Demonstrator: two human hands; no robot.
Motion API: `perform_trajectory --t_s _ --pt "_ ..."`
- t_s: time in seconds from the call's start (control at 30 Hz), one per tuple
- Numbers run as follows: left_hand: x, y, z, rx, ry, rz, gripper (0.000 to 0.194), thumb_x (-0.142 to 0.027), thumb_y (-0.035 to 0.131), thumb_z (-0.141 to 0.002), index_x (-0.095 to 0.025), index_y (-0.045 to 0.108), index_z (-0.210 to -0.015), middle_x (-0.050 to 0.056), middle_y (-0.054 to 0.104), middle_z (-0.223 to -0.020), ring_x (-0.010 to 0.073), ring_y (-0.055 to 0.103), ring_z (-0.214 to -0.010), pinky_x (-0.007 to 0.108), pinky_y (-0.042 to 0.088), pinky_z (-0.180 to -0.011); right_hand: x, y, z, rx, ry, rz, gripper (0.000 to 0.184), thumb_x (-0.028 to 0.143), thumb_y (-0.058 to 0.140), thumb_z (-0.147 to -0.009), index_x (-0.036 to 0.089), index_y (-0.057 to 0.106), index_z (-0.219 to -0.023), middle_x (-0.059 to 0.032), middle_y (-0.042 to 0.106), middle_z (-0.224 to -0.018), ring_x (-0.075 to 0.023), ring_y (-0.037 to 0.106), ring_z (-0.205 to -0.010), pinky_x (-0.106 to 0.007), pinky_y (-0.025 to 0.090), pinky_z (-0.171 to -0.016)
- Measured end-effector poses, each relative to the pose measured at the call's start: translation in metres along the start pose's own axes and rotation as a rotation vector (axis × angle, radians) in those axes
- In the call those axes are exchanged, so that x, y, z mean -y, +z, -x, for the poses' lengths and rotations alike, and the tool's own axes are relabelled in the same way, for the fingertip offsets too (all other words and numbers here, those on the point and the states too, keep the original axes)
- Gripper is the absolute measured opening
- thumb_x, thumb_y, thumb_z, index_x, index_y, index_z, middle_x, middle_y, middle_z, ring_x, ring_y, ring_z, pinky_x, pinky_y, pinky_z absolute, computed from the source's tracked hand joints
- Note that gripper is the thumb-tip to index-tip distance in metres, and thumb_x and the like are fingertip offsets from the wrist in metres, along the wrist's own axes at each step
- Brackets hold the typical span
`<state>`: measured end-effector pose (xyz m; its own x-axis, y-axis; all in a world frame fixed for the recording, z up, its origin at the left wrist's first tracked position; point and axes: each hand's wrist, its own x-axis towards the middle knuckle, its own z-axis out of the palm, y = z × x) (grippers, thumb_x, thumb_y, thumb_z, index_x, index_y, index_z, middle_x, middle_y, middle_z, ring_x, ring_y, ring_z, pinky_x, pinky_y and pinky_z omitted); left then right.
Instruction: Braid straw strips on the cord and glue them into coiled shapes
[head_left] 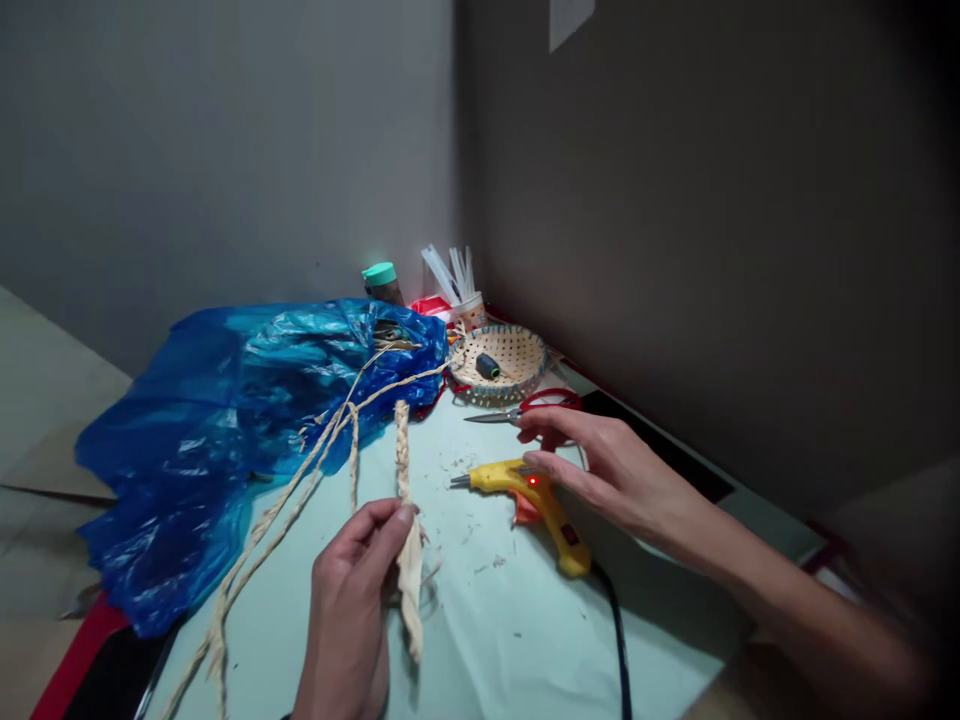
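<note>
Between the thumb and finger of my left hand [358, 590] is a braided straw strip [403, 450]. Its plait stands up above the grip, and a flat, frayed tail hangs below. My right hand [600, 462] is over the table with thumb and fingers apart, holding nothing that I can see. Its fingertips are close to the red-handled scissors [495, 417]; whether they touch the handle is unclear. Just below that hand a yellow hot glue gun [495, 476] lies on its side, nozzle to the left, with a red light spot on its body.
A blue plastic bag [225, 400] spreads over the left side, with long straw cords [300, 482] across it. Farther back are a woven basket [517, 350] holding a dark thread spool [487, 366], a cup of glue sticks [470, 312] and a green-lidded jar [382, 282]. A black cable [621, 640] runs frontward.
</note>
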<state>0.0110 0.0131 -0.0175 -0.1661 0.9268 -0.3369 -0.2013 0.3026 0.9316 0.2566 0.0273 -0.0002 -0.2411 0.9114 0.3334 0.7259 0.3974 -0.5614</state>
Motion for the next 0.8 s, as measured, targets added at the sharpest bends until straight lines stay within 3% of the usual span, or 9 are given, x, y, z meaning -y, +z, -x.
perform_trajectory --t_s 0.17,0.3,0.43,0.57,0.7,0.8 --pt "0.0 0.001 0.0 -0.021 0.006 0.061 0.035 -0.038 0.087 -0.061 -0.02 0.069 -0.084 -0.003 0.062 -0.064 0.0088 0.054 -0.056 0.014 0.045 -0.051 -0.031 -0.006 0.003 -0.021 0.007 0.34 0.025 0.016 0.042 -0.098 0.013 0.061 -0.113 -0.0128 0.065 -0.111 -0.0252 0.06 -0.102 -0.037 0.048 -0.09" --pt "-0.005 0.005 0.004 0.012 0.044 0.139 0.027 -0.035 0.084 -0.066 -0.018 0.069 -0.082 -0.003 0.06 -0.064 0.0083 0.051 -0.056 0.014 0.044 -0.053 -0.047 0.008 -0.017 0.074 -0.007 0.506 0.031 0.004 0.043 -0.09 0.01 0.063 -0.113 -0.0187 0.063 -0.115 -0.0322 0.057 -0.103 -0.046 0.046 -0.09" --pt "-0.008 0.004 0.003 0.051 0.055 0.202 0.023 -0.036 0.079 -0.073 -0.017 0.07 -0.082 -0.002 0.058 -0.065 0.0086 0.048 -0.057 0.015 0.043 -0.053 -0.056 0.022 -0.037 0.148 -0.023 0.599 0.031 -0.004 0.045 -0.082 0.008 0.065 -0.103 -0.0199 0.066 -0.102 -0.0355 0.058 -0.096 -0.051 0.045 -0.083" --pt "-0.012 0.001 0.005 0.099 0.056 0.238 0.018 -0.032 0.075 -0.078 -0.015 0.07 -0.08 -0.001 0.056 -0.066 0.0087 0.046 -0.058 0.015 0.042 -0.055 -0.066 0.028 -0.046 0.175 -0.053 0.6 0.023 0.002 0.047 -0.089 0.012 0.062 -0.102 -0.0109 0.063 -0.098 -0.0248 0.059 -0.088 -0.041 0.048 -0.08" --pt "-0.018 -0.001 0.008 0.12 0.001 0.301 0.016 -0.031 0.073 -0.081 -0.015 0.071 -0.084 -0.001 0.057 -0.067 0.0071 0.045 -0.057 0.013 0.042 -0.055 -0.067 0.023 -0.043 0.157 -0.053 0.524 0.014 0.013 0.048 -0.089 0.012 0.059 -0.098 -0.0146 0.06 -0.095 -0.0235 0.058 -0.077 -0.035 0.049 -0.068" --pt "-0.022 -0.002 0.009 0.125 -0.026 0.355 0.015 -0.03 0.072 -0.082 -0.015 0.071 -0.084 -0.001 0.057 -0.067 0.0055 0.045 -0.055 0.012 0.04 -0.053 -0.051 0.008 -0.034 0.15 -0.071 0.401 0.019 0.025 0.047 -0.093 0.014 0.055 -0.107 -0.0143 0.059 -0.101 -0.0216 0.06 -0.077 -0.032 0.052 -0.067"
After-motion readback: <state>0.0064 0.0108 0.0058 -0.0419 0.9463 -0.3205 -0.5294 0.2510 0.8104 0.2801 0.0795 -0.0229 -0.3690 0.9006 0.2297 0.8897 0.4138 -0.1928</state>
